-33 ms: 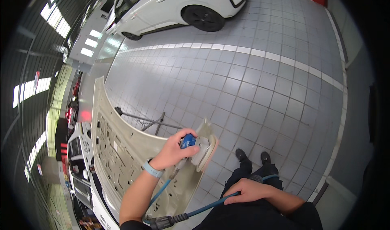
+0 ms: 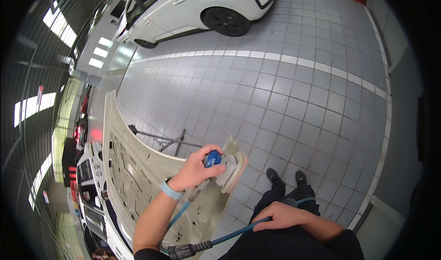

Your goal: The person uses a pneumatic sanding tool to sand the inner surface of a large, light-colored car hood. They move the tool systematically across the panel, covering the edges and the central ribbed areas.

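My left hand (image 2: pixel 195 169), with a pale blue watch band at its wrist, is wrapped round an air sander (image 2: pixel 226 171) with a blue top and a round pad. The pad stands on edge at the near right end of a beige car hood (image 2: pixel 177 179), its inner ribbed side showing; I cannot tell whether pad and hood touch. A blue hose (image 2: pixel 236 234) with a dark ribbed connector (image 2: pixel 187 251) crosses low in front of me. My right hand (image 2: pixel 281 215) lies closed over this hose near my waist.
A grey metal stand (image 2: pixel 172 139) shows beyond the hood's edge. A white car (image 2: pixel 188 11) is parked on the tiled floor (image 2: pixel 285 94) at the far side. Another white car (image 2: pixel 94 191) stands to the left. A grey wall (image 2: pixel 402 122) runs along the right.
The view has shifted slightly, so the hood and the far car sit a little differently in the picture. Both hands keep their grips on the sander and hose.
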Tool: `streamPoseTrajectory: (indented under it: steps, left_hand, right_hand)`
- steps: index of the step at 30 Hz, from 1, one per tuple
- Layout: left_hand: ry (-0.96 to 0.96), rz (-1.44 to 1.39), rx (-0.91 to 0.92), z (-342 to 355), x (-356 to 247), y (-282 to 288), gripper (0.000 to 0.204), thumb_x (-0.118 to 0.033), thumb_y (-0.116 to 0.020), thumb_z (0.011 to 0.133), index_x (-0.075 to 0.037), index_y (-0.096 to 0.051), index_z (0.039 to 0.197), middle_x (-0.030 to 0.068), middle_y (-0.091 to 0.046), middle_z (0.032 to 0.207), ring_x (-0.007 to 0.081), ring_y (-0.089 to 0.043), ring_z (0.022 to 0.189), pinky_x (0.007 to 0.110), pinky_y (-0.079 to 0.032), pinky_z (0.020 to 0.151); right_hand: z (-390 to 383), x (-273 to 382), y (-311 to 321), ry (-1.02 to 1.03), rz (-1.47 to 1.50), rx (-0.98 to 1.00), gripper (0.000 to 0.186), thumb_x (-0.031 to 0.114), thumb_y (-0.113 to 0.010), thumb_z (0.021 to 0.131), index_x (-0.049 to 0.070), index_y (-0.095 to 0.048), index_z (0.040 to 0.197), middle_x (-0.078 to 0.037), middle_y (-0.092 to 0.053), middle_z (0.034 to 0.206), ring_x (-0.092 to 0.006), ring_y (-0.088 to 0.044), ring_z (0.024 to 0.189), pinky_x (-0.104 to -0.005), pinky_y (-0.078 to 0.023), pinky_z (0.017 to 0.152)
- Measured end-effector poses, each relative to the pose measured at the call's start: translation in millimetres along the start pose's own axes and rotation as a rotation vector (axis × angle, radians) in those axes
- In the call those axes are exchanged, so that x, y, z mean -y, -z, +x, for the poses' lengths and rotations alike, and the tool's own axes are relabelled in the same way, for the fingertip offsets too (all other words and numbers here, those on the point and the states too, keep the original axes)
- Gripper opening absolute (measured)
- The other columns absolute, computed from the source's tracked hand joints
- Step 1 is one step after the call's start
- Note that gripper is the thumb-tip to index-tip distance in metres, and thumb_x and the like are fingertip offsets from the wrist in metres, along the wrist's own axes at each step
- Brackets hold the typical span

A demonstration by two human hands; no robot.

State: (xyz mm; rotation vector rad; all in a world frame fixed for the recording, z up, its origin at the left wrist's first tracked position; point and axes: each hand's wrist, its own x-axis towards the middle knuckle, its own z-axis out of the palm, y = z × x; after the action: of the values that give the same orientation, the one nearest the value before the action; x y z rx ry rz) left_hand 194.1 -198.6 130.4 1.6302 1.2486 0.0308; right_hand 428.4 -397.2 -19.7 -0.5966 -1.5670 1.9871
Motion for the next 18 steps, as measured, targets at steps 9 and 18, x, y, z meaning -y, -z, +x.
streamPoseTrajectory:
  steps: [9, 18]
  left_hand:
    - [-0.313, 0.747, 0.331, 104.9, -49.4, 10.1, 0.042, -0.031, -0.082, 0.082, -0.006, -0.065, 0.111, 0.0122, -0.065, 0.091, 0.0291, -0.064, 0.081, 0.037, -0.052, 0.076]
    - [-0.365, 1.292, 0.271, 164.4, -58.9, -0.9, 0.044, -0.038, -0.078, 0.080, -0.011, -0.069, 0.113, 0.0142, -0.069, 0.099, 0.0379, -0.069, 0.090, 0.047, -0.056, 0.076]
  right_hand:
    - [25.3, -13.0, -10.5, 0.181, 0.092, -0.229, 0.030, 0.034, -0.076, 0.097, 0.008, -0.080, 0.112, -0.013, -0.078, 0.093, -0.0278, -0.075, 0.084, -0.0348, -0.056, 0.073]
    - [23.0, -21.1, -17.6, 0.156, 0.053, -0.335, 0.036, 0.040, -0.077, 0.096, 0.008, -0.081, 0.112, -0.015, -0.078, 0.093, -0.0324, -0.074, 0.084, -0.0372, -0.057, 0.074]
